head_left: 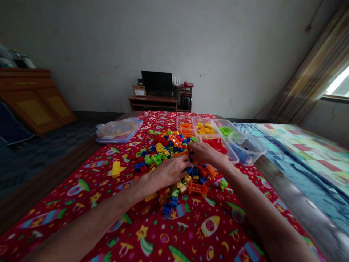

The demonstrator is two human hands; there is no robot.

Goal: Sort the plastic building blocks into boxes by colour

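A mixed heap of toy building bricks [156,159] in red, blue, green, yellow and orange lies on the red patterned cloth [163,236]. My left hand [174,170] rests over the near part of the heap, fingers curled down among the bricks. Just beyond and to its right, my right hand [203,152] reaches into the heap with bent fingers. Both sets of fingertips are partly hidden, so whatever they grip does not show. An orange toy piece [197,188] lies in front of the hands. A yellow brick [116,169] stands apart on the left.
Clear tubs hold sorted bricks: orange [185,129], yellow [205,128], green [225,131] and red [216,145]. A round-cornered clear tub [255,151] with blue bricks stands at the right edge. Stacked plastic lids [118,130] lie far left. A bed [300,156] adjoins the table.
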